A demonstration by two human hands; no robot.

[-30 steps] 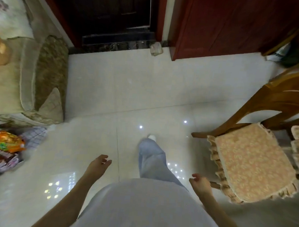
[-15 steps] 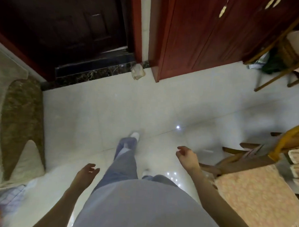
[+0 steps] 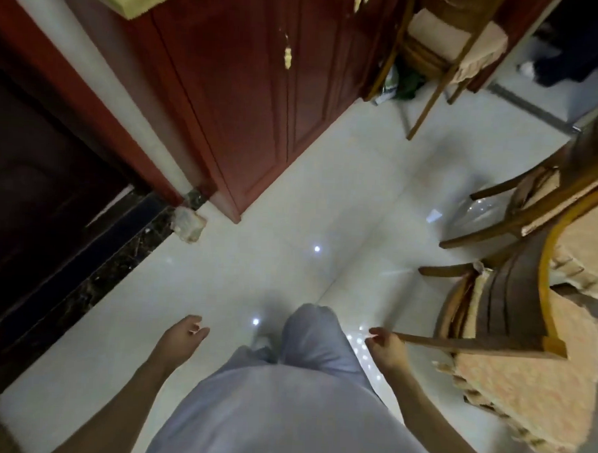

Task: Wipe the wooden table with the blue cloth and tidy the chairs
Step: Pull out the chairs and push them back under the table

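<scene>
Both hands empty: left hand (image 3: 182,336) loosely spread, right hand (image 3: 386,346) half-curled beside near chair (image 3: 512,324). Recommend gripping backrest, sliding squarely. Blue cloth, table unseen.

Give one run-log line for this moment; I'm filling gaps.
phase: walking | left hand: empty | right hand: empty, beside nearest chair | blue cloth: unseen

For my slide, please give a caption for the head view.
Person walks over white tiled floor, both hands empty, beside cushioned wooden chairs.
</scene>
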